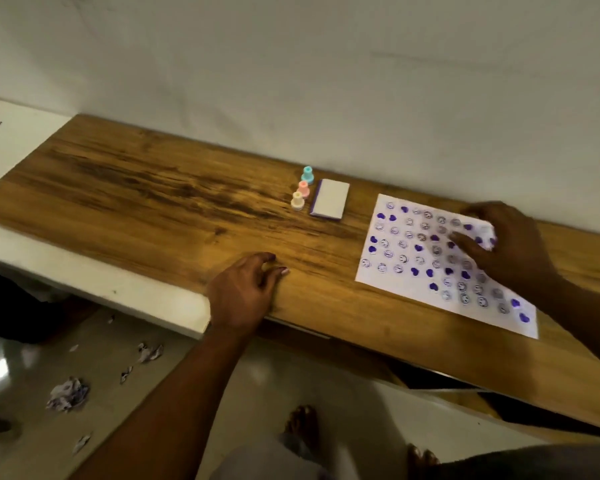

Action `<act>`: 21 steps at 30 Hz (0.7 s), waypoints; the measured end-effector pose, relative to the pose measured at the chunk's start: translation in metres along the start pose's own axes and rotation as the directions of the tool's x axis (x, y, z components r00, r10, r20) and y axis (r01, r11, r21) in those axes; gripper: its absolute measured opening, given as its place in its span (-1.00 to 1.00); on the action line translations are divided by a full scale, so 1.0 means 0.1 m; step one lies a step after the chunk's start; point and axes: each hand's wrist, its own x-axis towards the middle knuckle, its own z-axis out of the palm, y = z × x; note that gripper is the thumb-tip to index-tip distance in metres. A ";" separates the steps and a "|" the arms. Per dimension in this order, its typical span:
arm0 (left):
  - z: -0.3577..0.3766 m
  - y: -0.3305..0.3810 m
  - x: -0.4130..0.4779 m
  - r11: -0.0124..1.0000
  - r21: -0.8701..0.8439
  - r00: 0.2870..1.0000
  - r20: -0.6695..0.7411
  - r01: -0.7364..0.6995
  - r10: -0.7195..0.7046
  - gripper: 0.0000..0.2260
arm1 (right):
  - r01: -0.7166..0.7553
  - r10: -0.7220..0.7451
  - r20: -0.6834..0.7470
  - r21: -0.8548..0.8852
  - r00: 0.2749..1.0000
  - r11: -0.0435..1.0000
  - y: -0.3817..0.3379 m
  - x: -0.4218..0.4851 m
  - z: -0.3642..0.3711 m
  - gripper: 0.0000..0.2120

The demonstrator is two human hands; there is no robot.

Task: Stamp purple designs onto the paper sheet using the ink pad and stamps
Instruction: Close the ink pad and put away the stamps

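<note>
Nearest the camera: bare feet (302,424) on a glossy pale floor (274,382), crumpled paper scraps (68,396) scattered on it to the left, under and beside the worktop's near edge. Wooden worktop (146,202), streaky brown grain, runs diagonally from far left to near right; its near edge overhangs open floor, with a white ledge (94,289) below the left part. Left hand (243,296) rests at the near edge, fingers (274,268) loosely curled and slightly apart on the wood, holding nothing. Wide bare stretch of wood left of the hand and back to the wall, nothing in the way there. Right hand (510,247), motion-blurred, lies flat over the far right part of the paper sheet (395,271), fingers spread, pressing or touching the sheet; cannot tell if anything is pinched under them. Sheet is white, rectangular, angled, its near right corner close to the worktop edge, covered in rows of purple hearts and smiley rings. Further back, left of the sheet and apart from it: the ink pad (329,199), flat white rectangle with purple rim, lid closed. Just beside its left side, three small knob-shaped stamps upright in a line: cream stamp (297,200), pink stamp (303,188), teal stamp (307,174). Plain white wall (326,81) behind.
</note>
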 end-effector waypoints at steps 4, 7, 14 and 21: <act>0.15 0.38 -0.02 0.954 0.059 0.933 0.237 -0.294 0.272 -0.58 | -0.277 0.273 -0.044 -0.114 0.961 0.954 1.03 -0.74 -0.20 -0.43; 0.34 0.70 -0.11 0.917 0.038 0.873 0.326 -0.396 0.364 -0.41 | -0.284 0.285 -0.003 -0.115 0.958 0.952 1.31 -0.88 -0.20 -0.45; 0.43 0.72 -0.11 0.809 0.151 0.795 0.354 -0.569 0.493 -0.29 | -0.188 0.187 -0.017 -0.111 0.982 0.976 1.32 -0.70 -0.08 -0.51; 0.42 0.72 -0.09 0.792 0.174 0.767 0.436 -0.585 0.471 -0.29 | -0.091 0.104 0.049 -0.219 0.993 0.971 1.42 -0.64 0.01 -0.46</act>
